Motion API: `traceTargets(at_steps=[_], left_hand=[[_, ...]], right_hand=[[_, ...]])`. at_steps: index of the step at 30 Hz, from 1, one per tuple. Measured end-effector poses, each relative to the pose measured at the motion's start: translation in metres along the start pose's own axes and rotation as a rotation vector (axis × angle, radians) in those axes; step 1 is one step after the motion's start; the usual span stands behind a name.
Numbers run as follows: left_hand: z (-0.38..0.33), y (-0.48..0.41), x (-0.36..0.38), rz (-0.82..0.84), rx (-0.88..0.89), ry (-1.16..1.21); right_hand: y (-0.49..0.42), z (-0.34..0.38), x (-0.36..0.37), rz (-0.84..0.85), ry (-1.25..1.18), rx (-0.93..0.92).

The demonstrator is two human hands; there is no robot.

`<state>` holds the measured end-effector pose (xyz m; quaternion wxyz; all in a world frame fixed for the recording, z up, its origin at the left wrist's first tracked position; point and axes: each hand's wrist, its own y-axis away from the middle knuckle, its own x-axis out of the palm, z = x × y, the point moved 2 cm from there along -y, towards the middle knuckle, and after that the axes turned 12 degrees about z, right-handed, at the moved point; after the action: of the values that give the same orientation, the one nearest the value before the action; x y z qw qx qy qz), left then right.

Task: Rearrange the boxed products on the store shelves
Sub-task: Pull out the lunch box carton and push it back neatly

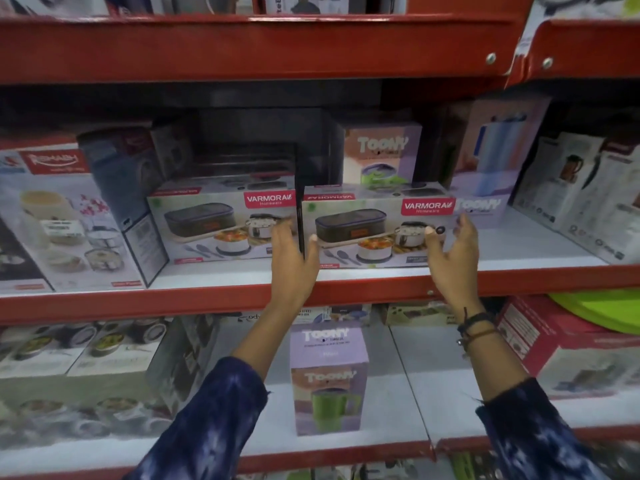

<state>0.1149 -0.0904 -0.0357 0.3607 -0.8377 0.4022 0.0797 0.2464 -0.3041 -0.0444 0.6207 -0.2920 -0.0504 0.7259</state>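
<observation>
Two Varmora boxes (367, 230) side by side

Blue tie-dye sleeves (211, 420); dark wrist bands (476, 327).

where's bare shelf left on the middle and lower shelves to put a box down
Middle shelf: a bare white patch right of the right Varmora box, bordered by the pale boxes at far right. Its left half is packed. Lower shelf: open white strips either side of the lone Toony box, wider on the right, up to the red box.
</observation>
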Motion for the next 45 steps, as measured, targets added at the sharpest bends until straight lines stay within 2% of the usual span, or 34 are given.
traceTargets(at_steps=[3,7,13,16,21,32,40,45], left_hand=[[0.011,-0.003,0.006,0.037,-0.074,-0.052],[0.009,-0.003,0.005,0.047,-0.068,-0.016],[-0.011,0.016,-0.022,-0.173,0.102,0.137],[-0.017,0.027,-0.044,-0.279,0.132,0.153],[-0.013,0.051,-0.074,-0.381,0.056,0.203],[0.009,0.110,-0.105,-0.420,-0.099,0.138],[0.023,0.120,-0.124,-0.401,-0.084,0.100],[0.031,0.105,-0.146,-0.397,-0.006,-0.039]], right_hand=[[-0.001,-0.007,0.006,0.026,-0.009,-0.023],[0.005,-0.008,0.012,-0.032,-0.052,-0.029],[0.022,0.013,0.002,-0.216,-0.174,-0.164],[0.035,0.034,0.004,-0.246,-0.209,-0.240],[0.065,0.056,0.022,-0.219,-0.168,-0.324],[0.124,0.060,0.055,-0.139,-0.164,-0.260],[0.138,0.068,0.073,-0.119,-0.157,-0.254],[0.125,0.091,0.089,-0.094,-0.170,-0.304]])
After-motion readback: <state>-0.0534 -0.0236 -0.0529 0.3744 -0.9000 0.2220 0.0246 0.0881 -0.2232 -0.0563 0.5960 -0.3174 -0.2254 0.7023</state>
